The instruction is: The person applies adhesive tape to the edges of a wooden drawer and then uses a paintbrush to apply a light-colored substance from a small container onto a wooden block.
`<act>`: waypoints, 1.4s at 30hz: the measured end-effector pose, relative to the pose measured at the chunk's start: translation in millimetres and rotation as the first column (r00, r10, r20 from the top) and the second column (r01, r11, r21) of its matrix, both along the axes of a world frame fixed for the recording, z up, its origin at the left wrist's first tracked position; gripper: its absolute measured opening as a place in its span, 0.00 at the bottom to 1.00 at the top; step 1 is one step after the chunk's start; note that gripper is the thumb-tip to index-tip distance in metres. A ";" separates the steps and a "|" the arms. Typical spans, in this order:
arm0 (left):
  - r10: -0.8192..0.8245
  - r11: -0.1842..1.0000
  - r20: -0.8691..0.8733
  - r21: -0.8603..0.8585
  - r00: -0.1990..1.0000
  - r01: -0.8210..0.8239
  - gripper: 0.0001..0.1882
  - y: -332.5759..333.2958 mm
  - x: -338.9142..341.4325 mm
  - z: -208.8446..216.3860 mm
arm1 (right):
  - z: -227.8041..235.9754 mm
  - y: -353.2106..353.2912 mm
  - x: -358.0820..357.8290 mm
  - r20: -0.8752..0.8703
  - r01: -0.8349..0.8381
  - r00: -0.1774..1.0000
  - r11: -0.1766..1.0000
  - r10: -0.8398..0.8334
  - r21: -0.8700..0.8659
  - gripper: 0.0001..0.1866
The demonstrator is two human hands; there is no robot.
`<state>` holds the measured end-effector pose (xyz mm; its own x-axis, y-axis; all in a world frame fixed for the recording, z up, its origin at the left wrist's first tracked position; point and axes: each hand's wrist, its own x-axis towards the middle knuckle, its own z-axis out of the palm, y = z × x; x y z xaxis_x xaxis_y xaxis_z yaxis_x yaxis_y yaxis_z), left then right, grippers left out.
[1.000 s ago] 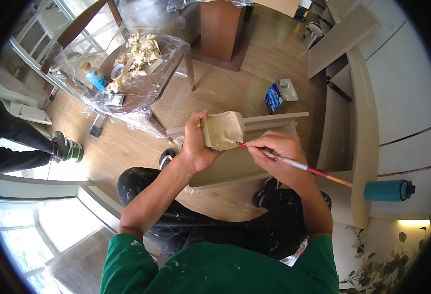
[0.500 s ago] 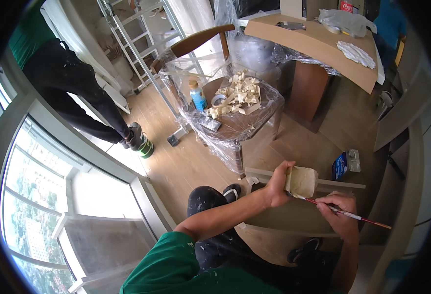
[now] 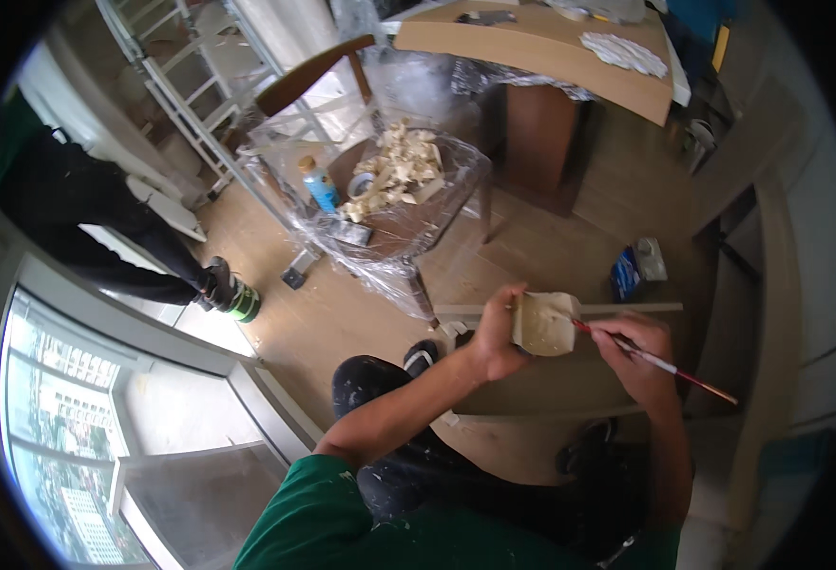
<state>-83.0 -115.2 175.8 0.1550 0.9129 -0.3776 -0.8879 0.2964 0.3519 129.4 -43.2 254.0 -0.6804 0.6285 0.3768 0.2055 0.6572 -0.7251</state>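
Observation:
My left hand [image 3: 499,340] is closed around the side of a small cream paint container [image 3: 543,328], its open top turned up toward me. Pale paint coats the inside. Between the fingers of my right hand [image 3: 638,353] is a thin paintbrush [image 3: 667,366] with a red and white handle. Its tip reaches into the container, and the bristles are hard to make out there. Below both hands lies a drawer-like frame [image 3: 560,310] with pale edges, close to my knees.
A plastic-wrapped chair [image 3: 408,242] holds crumpled masking tape [image 3: 403,166], a tape roll and a blue bottle [image 3: 319,185]. Behind it are a stepladder [image 3: 204,100] and a cardboard-covered table [image 3: 532,43]. Another person's legs [image 3: 123,233] stand at left, one foot by a green can. A blue pack [image 3: 626,275] lies on the floor.
My view has shifted, so the room sits further left and higher. The container's opening now faces me more, and the brush tip has gone from its near rim to inside it.

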 end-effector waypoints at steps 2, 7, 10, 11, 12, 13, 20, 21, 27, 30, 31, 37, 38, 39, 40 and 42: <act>-0.004 1.000 0.002 -0.006 1.000 0.004 0.35 -1.8 -2.6 1.5 | -1.9 0.6 0.3 0.029 -0.128 0.991 0.986 0.131 -0.106 0.06; -0.011 1.000 -0.028 -0.025 1.000 0.011 0.36 -1.4 -1.6 7.8 | 1.8 2.6 5.7 0.029 -0.111 0.993 0.977 0.118 -0.182 0.07; 0.000 0.998 -0.049 -0.057 0.999 -0.002 0.36 -0.6 0.5 10.1 | -2.5 3.8 8.4 0.016 -0.141 0.989 0.965 0.148 -0.222 0.06; 0.000 0.999 -0.040 -0.055 0.999 -0.002 0.36 -0.3 -0.6 7.5 | -1.8 3.0 9.5 -0.017 -0.153 0.988 0.962 0.153 -0.227 0.06; 0.002 0.999 -0.031 -0.052 1.000 -0.003 0.36 0.3 -0.5 5.5 | -1.1 2.3 9.8 -0.050 -0.167 0.986 0.958 0.160 -0.232 0.06; 0.015 0.998 -0.051 -0.059 0.999 -0.018 0.36 -0.6 0.1 7.5 | 4.4 0.1 7.9 -0.047 -0.101 0.994 0.982 0.095 -0.162 0.06; -0.006 0.998 -0.059 -0.067 0.998 0.002 0.36 -2.8 1.0 9.6 | -0.3 1.2 6.0 -0.065 -0.106 0.993 0.986 0.098 -0.126 0.06; -0.011 0.999 -0.061 -0.053 0.998 0.008 0.36 -3.4 0.7 11.0 | -2.8 3.9 4.4 -0.043 -0.061 0.997 0.997 0.059 -0.040 0.06; 0.004 1.000 -0.065 -0.004 0.998 -0.004 0.35 -1.7 -1.0 5.9 | 6.7 -4.4 5.4 -0.001 -0.087 0.996 0.996 0.087 -0.027 0.07; 0.030 0.999 -0.075 0.034 0.997 -0.028 0.36 -2.0 0.2 5.2 | 1.7 -10.4 0.0 -0.039 0.017 0.999 0.990 -0.012 0.137 0.06; 0.033 0.998 -0.074 0.056 0.997 -0.029 0.36 -1.6 0.5 5.2 | -1.1 -11.3 -1.8 -0.051 0.048 0.998 0.980 -0.039 0.193 0.06; 0.065 0.998 -0.064 0.022 0.996 -0.064 0.36 0.4 -2.3 -4.9 | -4.1 -7.6 1.5 0.023 0.003 1.000 0.998 -0.004 0.066 0.06; 0.066 0.998 -0.051 0.020 0.997 -0.065 0.36 0.2 -3.6 -5.3 | -2.1 -6.3 3.4 0.050 -0.018 0.999 1.000 0.018 -0.005 0.06; 0.067 0.998 -0.038 0.018 0.997 -0.066 0.36 -0.4 -5.1 -5.4 | -0.2 -5.1 5.0 0.076 -0.037 0.996 0.996 0.042 -0.076 0.06; 0.062 0.998 -0.026 0.017 0.998 -0.061 0.36 -0.1 -5.5 -4.5 | 0.9 -4.3 6.3 0.099 -0.047 0.993 0.988 0.062 -0.146 0.06; 0.062 0.998 -0.024 0.001 0.998 -0.062 0.35 -1.6 -5.2 0.7 | -0.7 -3.2 6.4 0.102 -0.066 0.990 0.958 0.098 -0.278 0.06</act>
